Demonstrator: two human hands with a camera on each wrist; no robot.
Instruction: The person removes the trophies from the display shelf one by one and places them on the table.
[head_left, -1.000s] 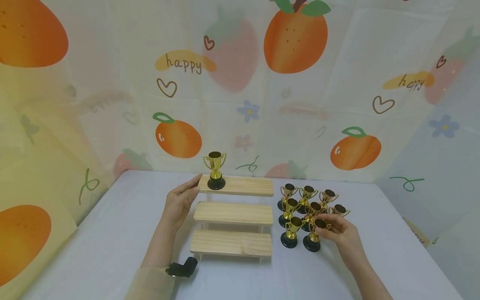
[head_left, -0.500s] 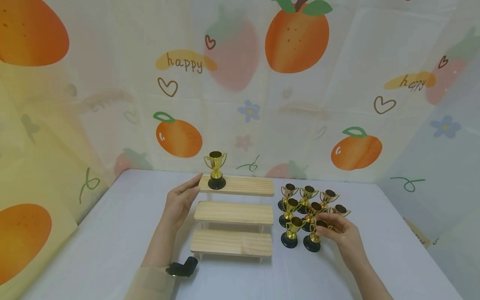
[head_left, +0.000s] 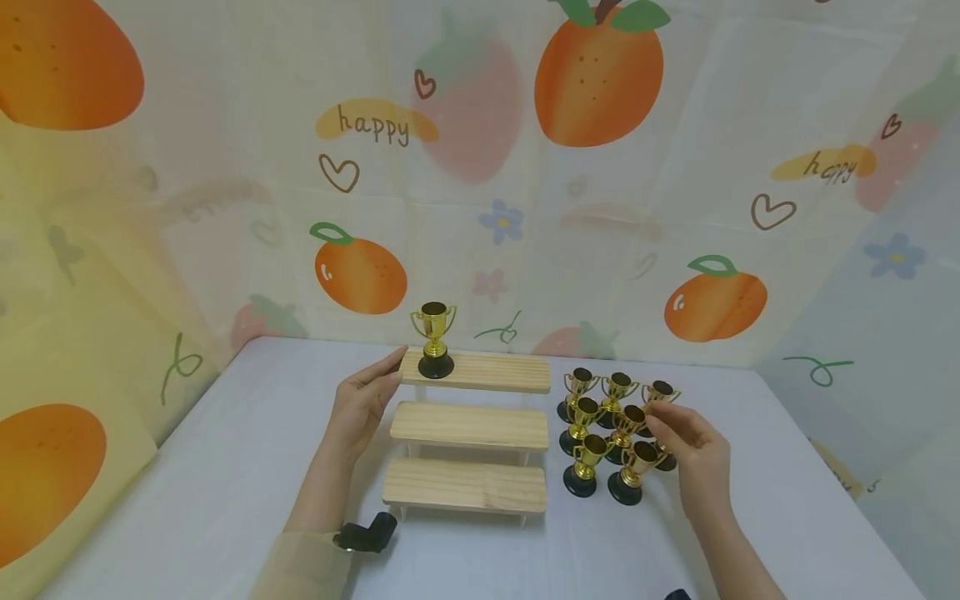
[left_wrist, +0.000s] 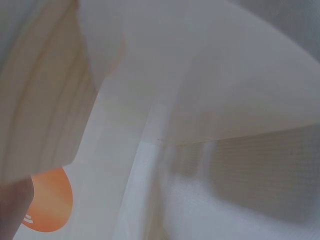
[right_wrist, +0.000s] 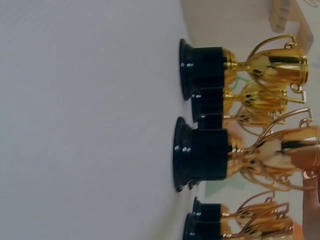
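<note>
My left hand [head_left: 363,412] pinches the left end of the top step of a three-tier wooden display stand [head_left: 468,427]; that step fills the upper left of the left wrist view. One small gold trophy cup [head_left: 433,329] with a black base stands on the left of the top step. My right hand [head_left: 693,450] is over the right side of a group of trophies, thumb and forefinger tips close together beside the middle trophy [head_left: 625,425]. I cannot tell whether they hold its handle. The front-right trophy [head_left: 633,471] stands below them. Behind the hand, the rightmost trophy is mostly hidden.
Several gold trophies, among them a front-left trophy [head_left: 588,462] and a back-left trophy [head_left: 579,385], stand close together right of the stand on a white tablecloth [head_left: 480,558]. A fruit-printed backdrop [head_left: 600,200] hangs behind the table.
My right hand has let go of the front-right trophy and moved up and slightly right to the trophies behind it. My left hand keeps its grip on the stand.
</note>
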